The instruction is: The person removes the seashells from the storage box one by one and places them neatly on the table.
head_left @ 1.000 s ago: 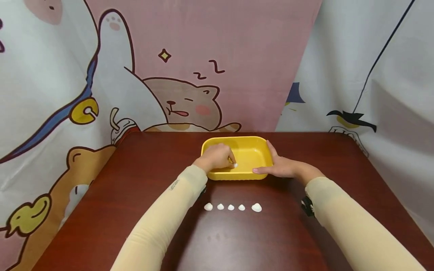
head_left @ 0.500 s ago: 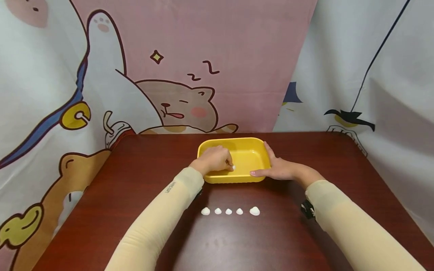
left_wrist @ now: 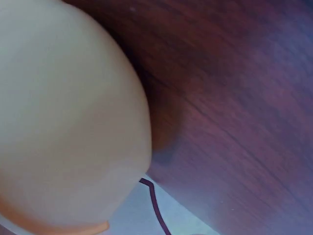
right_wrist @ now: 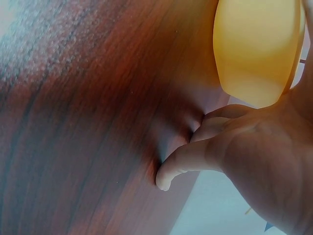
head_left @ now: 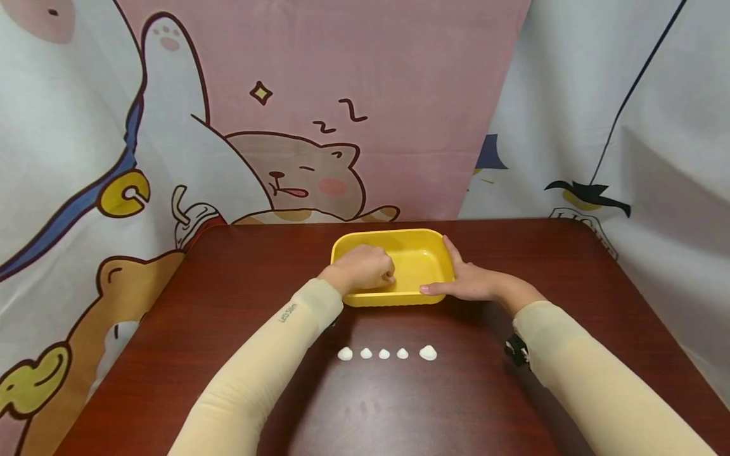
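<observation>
A yellow plastic tray stands at the far middle of the dark red table. My left hand reaches into its left part with the fingers curled. The small white shell seen earlier at those fingertips is now hidden by the hand. My right hand holds the tray's right end, the thumb over the near rim and a finger along the side wall. In the right wrist view, several fingers of this hand reach down to the tabletop beside the tray wall. The left wrist view shows neither the left hand's fingers nor the tray.
Several white shells lie in a row in front of the tray, from a shell at the left to a larger shell at the right. Behind the table hangs a printed cloth. Cream sleeves cover both forearms.
The white shell that showed at my left fingertips has gone from sight as the fingers curl in further. The view has shifted slightly. My right hand keeps its place on the tray.
</observation>
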Demonstrator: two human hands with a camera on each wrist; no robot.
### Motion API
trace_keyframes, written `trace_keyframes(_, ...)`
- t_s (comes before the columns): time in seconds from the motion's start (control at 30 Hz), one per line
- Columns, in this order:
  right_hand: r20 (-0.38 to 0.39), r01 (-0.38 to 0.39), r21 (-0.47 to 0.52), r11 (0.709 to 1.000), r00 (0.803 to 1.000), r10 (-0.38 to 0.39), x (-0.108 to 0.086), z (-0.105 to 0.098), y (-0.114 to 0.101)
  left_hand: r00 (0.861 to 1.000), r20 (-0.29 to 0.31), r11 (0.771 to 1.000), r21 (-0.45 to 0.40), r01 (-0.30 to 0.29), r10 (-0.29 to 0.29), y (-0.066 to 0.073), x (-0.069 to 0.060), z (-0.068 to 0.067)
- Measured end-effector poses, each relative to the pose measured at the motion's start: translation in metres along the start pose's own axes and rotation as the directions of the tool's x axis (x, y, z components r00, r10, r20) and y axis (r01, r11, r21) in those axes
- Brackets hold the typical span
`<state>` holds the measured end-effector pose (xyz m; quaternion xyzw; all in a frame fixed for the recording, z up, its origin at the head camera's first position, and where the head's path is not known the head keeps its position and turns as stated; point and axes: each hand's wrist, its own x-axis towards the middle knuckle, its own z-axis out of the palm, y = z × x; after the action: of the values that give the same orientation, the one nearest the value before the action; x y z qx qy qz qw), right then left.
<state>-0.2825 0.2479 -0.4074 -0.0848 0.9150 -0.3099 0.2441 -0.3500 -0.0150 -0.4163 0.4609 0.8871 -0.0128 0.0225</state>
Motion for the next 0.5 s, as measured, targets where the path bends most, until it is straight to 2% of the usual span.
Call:
trace_keyframes(0.2, 0.006, -0.009, 0.012, 1.0, 1.0, 0.009, 0.0, 0.001, 0.001, 1.0, 0.023, 0.999, -0.041, -0.003, 0.004, -0.006, 0.002, 0.002)
trace_keyframes(0.33, 0.008, -0.009, 0.022, 1.0, 1.0, 0.009, 0.0, 0.0, -0.001, 0.999, 0.045, 0.993, -0.116, 0.018, -0.013, -0.01, 0.002, 0.003)
trace_keyframes(0.5, 0.011, -0.027, 0.024, 0.999, 1.0, 0.026, 0.001, 0.001, -0.001, 0.999, 0.048, 0.97, -0.242, 0.022, -0.011, -0.015, 0.001, 0.008)
